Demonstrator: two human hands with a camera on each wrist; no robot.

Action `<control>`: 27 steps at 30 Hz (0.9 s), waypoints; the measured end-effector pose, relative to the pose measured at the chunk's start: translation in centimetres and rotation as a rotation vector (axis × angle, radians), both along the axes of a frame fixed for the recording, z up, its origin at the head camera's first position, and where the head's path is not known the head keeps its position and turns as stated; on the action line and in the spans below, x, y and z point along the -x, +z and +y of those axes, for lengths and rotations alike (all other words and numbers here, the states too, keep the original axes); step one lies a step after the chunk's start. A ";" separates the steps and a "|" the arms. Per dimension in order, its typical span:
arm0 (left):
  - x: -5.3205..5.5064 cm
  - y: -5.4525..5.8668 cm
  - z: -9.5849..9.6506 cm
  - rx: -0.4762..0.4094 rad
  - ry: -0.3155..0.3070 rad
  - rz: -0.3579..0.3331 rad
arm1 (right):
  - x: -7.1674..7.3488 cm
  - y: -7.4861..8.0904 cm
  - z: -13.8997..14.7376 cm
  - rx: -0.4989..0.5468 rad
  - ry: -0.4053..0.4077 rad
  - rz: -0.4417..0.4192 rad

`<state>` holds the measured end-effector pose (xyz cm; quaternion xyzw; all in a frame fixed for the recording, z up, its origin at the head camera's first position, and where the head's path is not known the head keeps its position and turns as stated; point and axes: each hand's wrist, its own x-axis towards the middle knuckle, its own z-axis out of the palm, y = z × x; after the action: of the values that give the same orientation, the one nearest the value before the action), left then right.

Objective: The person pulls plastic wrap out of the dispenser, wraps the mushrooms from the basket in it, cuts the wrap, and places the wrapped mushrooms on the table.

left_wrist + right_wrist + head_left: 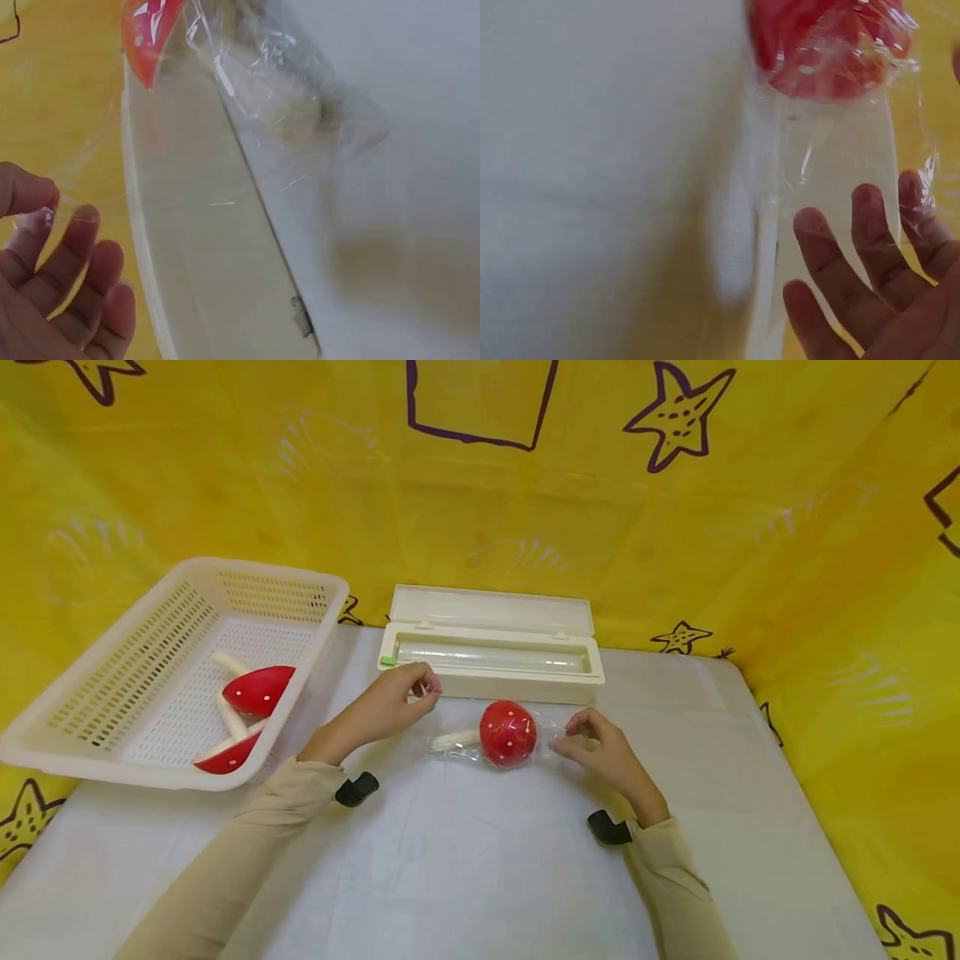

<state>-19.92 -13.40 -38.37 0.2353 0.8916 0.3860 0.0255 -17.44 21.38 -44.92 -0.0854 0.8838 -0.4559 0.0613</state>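
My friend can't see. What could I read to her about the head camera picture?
A white-spotted red toy mushroom is wrapped in clear film between a person's left hand and right hand. Behind it, an open-lidded film dispenser stands on a white table; on the left, a white basket holds two more red mushrooms.

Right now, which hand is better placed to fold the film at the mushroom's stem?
The left hand, probably: it is nearer the stem and seems to pinch film; the right hand is beyond the red cap.

Wrapped mushroom [508,734] lies before box [517,686]; two mushrooms [258,691] in basket [90,766].
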 end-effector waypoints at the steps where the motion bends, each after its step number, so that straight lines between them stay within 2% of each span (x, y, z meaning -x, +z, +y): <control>1: -0.2 -0.1 0.0 -0.014 -0.012 0.009 | -0.1 -0.1 -0.3 -0.021 -0.002 -0.009; 4: -1.0 -0.7 0.2 -0.067 -0.054 0.036 | -0.3 -0.3 -1.1 -0.100 0.013 0.020; 8: -1.8 -1.7 0.3 -0.127 -0.121 0.097 | -0.4 -0.4 -1.9 -0.154 0.004 0.080; 13: -2.6 -2.9 0.3 -0.108 -0.211 0.171 | -0.5 -0.3 -2.1 -0.163 0.030 0.103; 17: -3.1 -3.3 0.4 -0.023 -0.256 0.141 | -0.5 -0.3 -2.0 -0.161 0.069 0.124; 21: -3.4 -3.7 0.5 0.095 -0.299 0.098 | -0.4 -0.3 -1.8 -0.185 0.084 0.105; 24: -3.5 -4.3 0.8 0.210 -0.316 0.130 | -0.5 -0.3 -1.7 -0.212 0.086 0.066; 27: -3.8 -4.7 1.2 0.321 -0.322 0.192 | -0.6 -0.3 -1.7 -0.215 0.101 0.037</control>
<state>-16.17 -12.15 -43.09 0.4030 0.8908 0.2061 0.0391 -16.85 19.65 -45.19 -0.1312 0.9231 -0.3531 0.0770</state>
